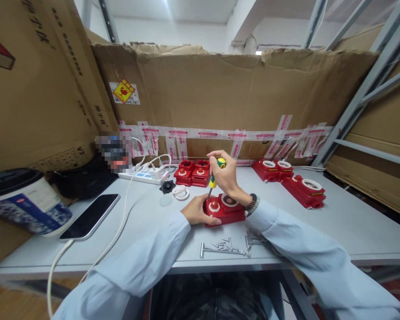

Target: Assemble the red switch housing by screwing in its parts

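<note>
In the head view my right hand is closed around the yellow-and-green handle of a screwdriver. Its shaft points down to the left end of a red housing, which has a round red knob and a white ring on top. My left hand grips that housing at its left end, thumb along the front side. The screwdriver's tip is too small to make out where it meets the housing. Just in front of the housing lie several screws and T-shaped metal pieces.
Behind my hands stand two red housings, with a white ring and black square part nearby. More red housings sit at right. A power strip, phone, cable and paper cup occupy the left. Cardboard walls the back.
</note>
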Tool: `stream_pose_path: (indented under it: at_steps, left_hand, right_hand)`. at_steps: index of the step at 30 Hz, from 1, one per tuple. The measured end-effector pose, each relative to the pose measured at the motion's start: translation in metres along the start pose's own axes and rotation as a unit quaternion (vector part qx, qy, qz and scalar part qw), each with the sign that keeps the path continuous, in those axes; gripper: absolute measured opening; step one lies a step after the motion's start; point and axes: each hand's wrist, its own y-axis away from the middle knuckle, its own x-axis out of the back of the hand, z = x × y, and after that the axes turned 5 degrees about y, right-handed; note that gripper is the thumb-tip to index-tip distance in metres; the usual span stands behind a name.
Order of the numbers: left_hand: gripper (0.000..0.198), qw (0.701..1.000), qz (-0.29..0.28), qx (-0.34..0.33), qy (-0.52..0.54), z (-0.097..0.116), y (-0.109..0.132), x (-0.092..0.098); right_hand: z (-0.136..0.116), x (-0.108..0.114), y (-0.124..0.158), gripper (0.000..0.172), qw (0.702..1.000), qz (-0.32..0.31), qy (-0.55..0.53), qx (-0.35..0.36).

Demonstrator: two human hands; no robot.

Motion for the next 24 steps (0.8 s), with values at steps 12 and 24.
stream_pose_path:
  at_steps: [12, 24]
  left_hand:
    - [0.076, 1.000, -0.002, -0.001, -0.012, -0.005, -0.001, 0.000]
    - [0.074, 1.000, -0.006, -0.006, -0.018, 0.000, 0.000, -0.001]
  right_hand:
    - [-0.057, 0.020, -0.028, 0.032, 0.805, -0.240, 0.535, 0.088]
    - [-0.063, 0.029, -0.039, 0.026, 0.786, -0.384, 0.452, 0.175]
